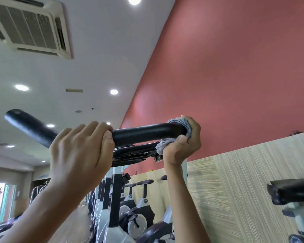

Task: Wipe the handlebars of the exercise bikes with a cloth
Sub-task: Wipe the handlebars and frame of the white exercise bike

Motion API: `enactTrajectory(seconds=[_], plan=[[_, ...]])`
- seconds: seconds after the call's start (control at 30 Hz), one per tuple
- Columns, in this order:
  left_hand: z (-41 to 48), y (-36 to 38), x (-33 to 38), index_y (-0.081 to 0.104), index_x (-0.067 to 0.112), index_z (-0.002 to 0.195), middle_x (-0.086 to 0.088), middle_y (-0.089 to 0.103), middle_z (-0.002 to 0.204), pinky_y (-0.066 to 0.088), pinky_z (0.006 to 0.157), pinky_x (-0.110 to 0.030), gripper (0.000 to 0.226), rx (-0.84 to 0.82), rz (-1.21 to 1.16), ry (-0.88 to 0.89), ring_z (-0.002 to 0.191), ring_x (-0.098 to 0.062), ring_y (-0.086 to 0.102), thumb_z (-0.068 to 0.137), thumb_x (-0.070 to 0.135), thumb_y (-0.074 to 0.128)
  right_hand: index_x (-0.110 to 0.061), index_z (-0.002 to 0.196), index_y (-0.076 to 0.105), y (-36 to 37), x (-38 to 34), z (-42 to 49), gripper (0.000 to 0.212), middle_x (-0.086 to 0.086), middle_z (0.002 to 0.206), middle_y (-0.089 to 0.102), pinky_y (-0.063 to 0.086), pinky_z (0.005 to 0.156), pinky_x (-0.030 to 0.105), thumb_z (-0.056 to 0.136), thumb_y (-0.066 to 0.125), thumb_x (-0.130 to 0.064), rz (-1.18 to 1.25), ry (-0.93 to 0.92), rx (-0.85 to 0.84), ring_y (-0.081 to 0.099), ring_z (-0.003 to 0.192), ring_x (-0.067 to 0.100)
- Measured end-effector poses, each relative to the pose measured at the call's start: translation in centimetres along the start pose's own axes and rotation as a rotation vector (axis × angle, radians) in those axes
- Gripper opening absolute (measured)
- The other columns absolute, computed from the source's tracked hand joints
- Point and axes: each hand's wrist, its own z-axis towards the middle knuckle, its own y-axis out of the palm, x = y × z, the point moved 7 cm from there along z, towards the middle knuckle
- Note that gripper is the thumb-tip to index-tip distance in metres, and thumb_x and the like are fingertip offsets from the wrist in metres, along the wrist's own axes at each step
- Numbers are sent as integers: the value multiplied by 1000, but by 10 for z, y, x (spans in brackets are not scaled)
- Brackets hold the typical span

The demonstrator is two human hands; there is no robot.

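A black handlebar (140, 133) of an exercise bike crosses the middle of the view, seen from below. One end of the bar sticks out to the upper left. My left hand (79, 151) grips the bar left of centre, fingers curled over its top. My right hand (184, 141) grips a grey cloth (180, 123) wrapped round the bar's right bend. A loose part of the cloth hangs below the bar beside my thumb. The bike's stem drops down between my forearms.
A row of exercise bikes (139, 207) stands below and behind the handlebar. A black saddle (293, 190) of another bike is at the right edge. A wood-panelled half wall (235, 190) and red wall rise on the right. An air-conditioning unit (28, 27) is in the ceiling.
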Motion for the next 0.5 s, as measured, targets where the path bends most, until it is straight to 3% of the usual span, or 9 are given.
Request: enactTrajectory(seconds=[0.07, 0.2, 0.27, 0.4, 0.5], plan=[[-1, 0, 0, 59, 15, 82, 3, 54, 66, 43, 59, -39, 35, -1, -5, -1, 57, -25, 53, 96, 25, 29, -14, 86, 59, -2, 12, -2, 72, 0, 68, 58, 46, 60, 16, 86, 27, -79, 34, 114, -7, 56, 62, 2], [-1, -1, 0, 59, 15, 82, 3, 53, 66, 42, 59, -39, 35, 1, -10, -3, 57, -25, 52, 96, 25, 29, -20, 77, 60, -6, 25, -8, 59, -4, 65, 57, 44, 60, 26, 85, 33, -71, 124, 375, 16, 57, 61, 7], [-1, -2, 0, 59, 15, 83, 4, 52, 66, 40, 59, -38, 34, 2, -4, -3, 57, -24, 50, 96, 24, 29, -23, 78, 61, -2, 8, 0, 67, -5, 64, 58, 46, 60, 23, 82, 29, -82, 147, 270, -13, 59, 60, 9], [-2, -3, 1, 60, 16, 83, 4, 54, 66, 40, 58, -37, 34, 8, -13, 9, 58, -24, 51, 96, 25, 29, -11, 82, 63, 5, -18, 8, 75, -4, 71, 58, 46, 58, 22, 92, 22, -72, -33, -74, -121, 58, 63, 8], [-1, -1, 2, 60, 16, 83, 3, 56, 67, 41, 59, -37, 35, 6, -21, 2, 58, -25, 52, 96, 25, 29, -14, 86, 61, 3, -10, 11, 66, 0, 69, 58, 46, 53, 24, 95, 24, -67, -82, -85, -162, 56, 59, 12]])
